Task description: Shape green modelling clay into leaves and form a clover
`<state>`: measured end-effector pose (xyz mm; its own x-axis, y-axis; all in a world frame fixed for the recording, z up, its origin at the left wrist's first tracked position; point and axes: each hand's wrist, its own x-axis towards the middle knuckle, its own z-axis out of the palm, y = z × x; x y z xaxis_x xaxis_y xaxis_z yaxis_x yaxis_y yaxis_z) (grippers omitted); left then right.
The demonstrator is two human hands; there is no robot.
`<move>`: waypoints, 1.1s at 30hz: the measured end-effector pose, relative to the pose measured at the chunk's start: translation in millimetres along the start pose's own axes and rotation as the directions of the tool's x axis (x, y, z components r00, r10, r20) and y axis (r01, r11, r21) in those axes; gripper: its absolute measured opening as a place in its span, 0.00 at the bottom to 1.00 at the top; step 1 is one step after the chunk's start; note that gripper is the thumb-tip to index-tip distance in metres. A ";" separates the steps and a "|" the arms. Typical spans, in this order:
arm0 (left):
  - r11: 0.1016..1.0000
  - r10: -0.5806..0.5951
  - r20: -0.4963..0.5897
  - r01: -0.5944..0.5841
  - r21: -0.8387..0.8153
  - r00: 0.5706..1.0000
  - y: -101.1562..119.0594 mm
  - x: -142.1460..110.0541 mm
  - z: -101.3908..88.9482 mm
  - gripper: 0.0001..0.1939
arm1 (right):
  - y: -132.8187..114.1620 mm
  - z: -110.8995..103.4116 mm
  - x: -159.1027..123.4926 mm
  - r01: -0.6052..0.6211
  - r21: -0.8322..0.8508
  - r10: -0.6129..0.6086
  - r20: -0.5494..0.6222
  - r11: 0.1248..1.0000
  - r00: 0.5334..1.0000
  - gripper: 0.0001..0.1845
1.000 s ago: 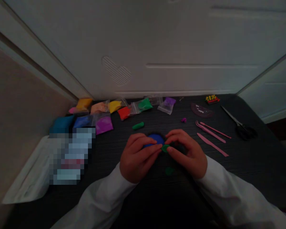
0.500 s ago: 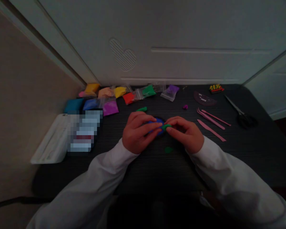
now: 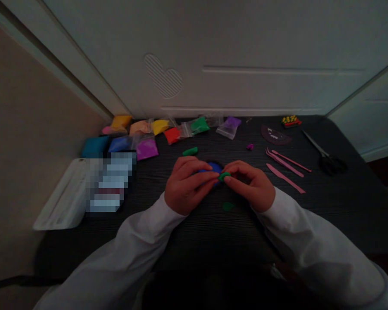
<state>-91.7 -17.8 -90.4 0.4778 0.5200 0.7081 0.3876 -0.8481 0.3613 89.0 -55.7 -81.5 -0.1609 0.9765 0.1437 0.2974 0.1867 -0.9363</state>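
Observation:
In the middle of a dark table (image 3: 326,215), my left hand (image 3: 185,185) curls round a blue lump of clay (image 3: 211,167), fingers closed on it. My right hand (image 3: 252,183) pinches a small green piece of clay (image 3: 224,176) against the blue lump's right side. Both hands touch at the fingertips. A flat green clay bit (image 3: 227,206) lies on the table just below my hands. Another green clay roll (image 3: 190,151) lies beyond my left hand.
Several small bags of coloured clay (image 3: 147,148) line the back left by the white wall. Pink modelling tools (image 3: 284,165), black scissors (image 3: 326,157) and a purple clay crumb (image 3: 249,147) lie to the right. A white package (image 3: 67,193) sits at the left edge.
The view has tilted down and settled. My hands stay together on the blue lump, with the green piece shifting slightly between my right fingers.

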 end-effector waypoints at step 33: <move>0.964 -0.209 0.096 0.222 -0.148 0.973 4.8 2.5 2.4 0.06 | 3.7 7.9 -3.0 -0.106 0.308 0.118 -0.020 0.946 0.993 0.04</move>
<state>-86.8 -20.3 -88.4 0.4595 0.6932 0.5553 0.3626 -0.7171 0.5952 83.2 -58.8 -87.9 -0.1056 0.9937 0.0386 0.0087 0.0398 -0.9992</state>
